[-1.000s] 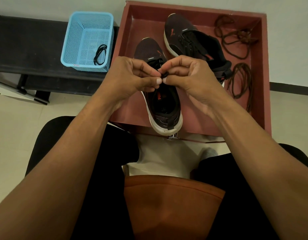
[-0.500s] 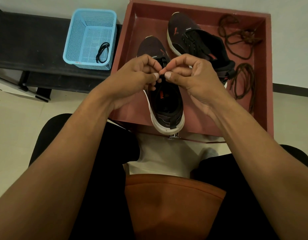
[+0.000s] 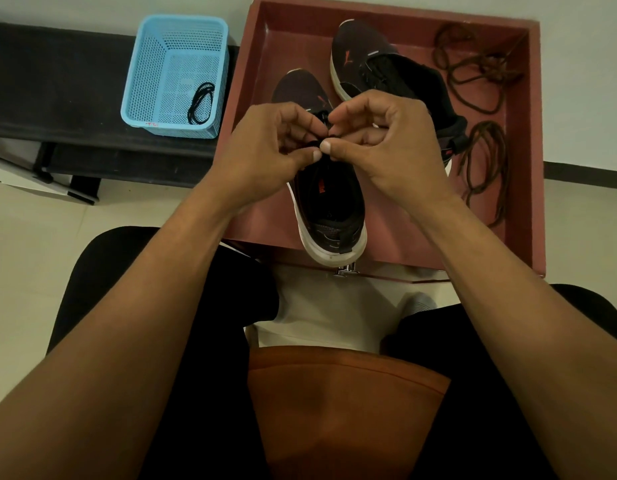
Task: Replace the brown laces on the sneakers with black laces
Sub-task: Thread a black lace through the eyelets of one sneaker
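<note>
The floor [image 3: 30, 254] was pale, and a pale wall [image 3: 584, 81] stood behind. A red-brown tray [image 3: 246, 109] lay in front of the person's knees. To its left was a low black bench [image 3: 57, 81]. A blue basket [image 3: 144, 81] sat on it with a second black lace [image 3: 200, 103] curled inside.

In the tray, the near sneaker [image 3: 335, 209] lay in the middle and the far sneaker [image 3: 362, 64] behind it. Brown laces [image 3: 473, 74] lay loose on the tray's right side.

The left hand [image 3: 262, 150] and right hand [image 3: 386, 140] met over the near sneaker. Each had curled fingers pinching a black lace [image 3: 315, 144]. The hands hid the lace holes, so how far it was threaded could not be seen. The right hand also covered part of the far sneaker.
</note>
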The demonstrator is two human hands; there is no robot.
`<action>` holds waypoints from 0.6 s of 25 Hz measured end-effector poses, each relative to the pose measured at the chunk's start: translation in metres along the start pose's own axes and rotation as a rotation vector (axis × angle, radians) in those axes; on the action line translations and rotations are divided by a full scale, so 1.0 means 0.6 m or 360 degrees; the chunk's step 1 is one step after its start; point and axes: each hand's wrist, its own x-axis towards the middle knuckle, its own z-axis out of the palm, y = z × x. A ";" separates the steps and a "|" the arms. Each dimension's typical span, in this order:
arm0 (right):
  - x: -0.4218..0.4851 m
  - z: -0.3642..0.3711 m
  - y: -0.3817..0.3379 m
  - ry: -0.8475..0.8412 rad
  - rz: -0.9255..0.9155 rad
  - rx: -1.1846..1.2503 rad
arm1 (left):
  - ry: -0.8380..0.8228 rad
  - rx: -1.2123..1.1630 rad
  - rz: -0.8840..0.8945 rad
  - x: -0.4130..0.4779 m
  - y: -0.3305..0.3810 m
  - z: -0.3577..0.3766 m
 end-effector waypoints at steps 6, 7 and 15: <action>-0.003 0.001 -0.007 0.0113 -0.0117 -0.0189 | 0.0403 0.0557 0.0299 -0.007 0.014 0.024; -0.004 0.002 -0.008 0.0114 -0.0125 -0.0205 | 0.0426 0.0598 0.0280 -0.008 0.014 0.027; -0.004 0.003 -0.005 0.0054 -0.0131 -0.0295 | 0.0004 -0.0311 -0.0319 0.000 0.014 0.021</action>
